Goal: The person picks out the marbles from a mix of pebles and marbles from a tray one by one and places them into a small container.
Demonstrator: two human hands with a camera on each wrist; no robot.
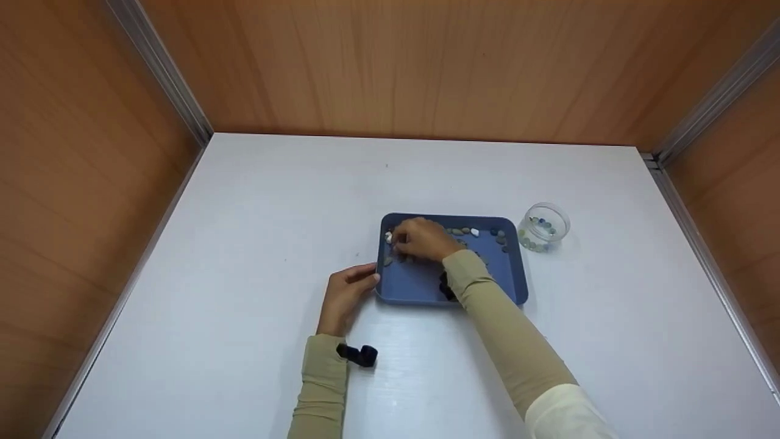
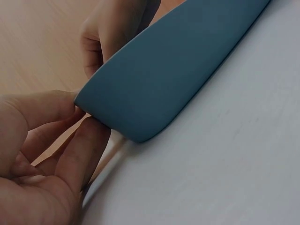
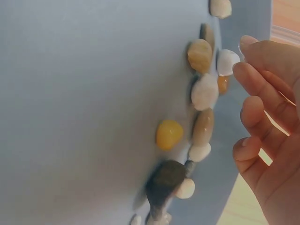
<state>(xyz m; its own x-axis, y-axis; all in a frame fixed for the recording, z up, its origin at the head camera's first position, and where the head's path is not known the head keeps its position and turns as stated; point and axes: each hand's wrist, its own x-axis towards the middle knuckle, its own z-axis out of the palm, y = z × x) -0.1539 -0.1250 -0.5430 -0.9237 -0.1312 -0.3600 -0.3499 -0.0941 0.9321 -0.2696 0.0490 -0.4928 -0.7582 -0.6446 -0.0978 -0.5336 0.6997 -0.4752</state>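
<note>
A blue tray [image 1: 420, 294] with raised walls lies on the white table. My left hand [image 1: 350, 292] grips its near left side, fingertips at the rim and under the outer wall, as the left wrist view shows. My right hand [image 1: 423, 239] reaches over the tray to its far left part. In the right wrist view its thumb and forefinger come together at a white pebble [image 3: 227, 63] by the wall, with the other fingers curled. Next to it lie a tan pebble [image 3: 200, 55], a small orange pebble [image 3: 223, 85] and a pale round pebble [image 3: 205, 92].
More pebbles line the tray, among them a yellow pebble [image 3: 169, 134] and a large dark pebble [image 3: 166, 180]. A clear round container [image 1: 546, 227] with glass marbles stands right of the tray. A wooden panel [image 1: 390, 67] rises behind the table.
</note>
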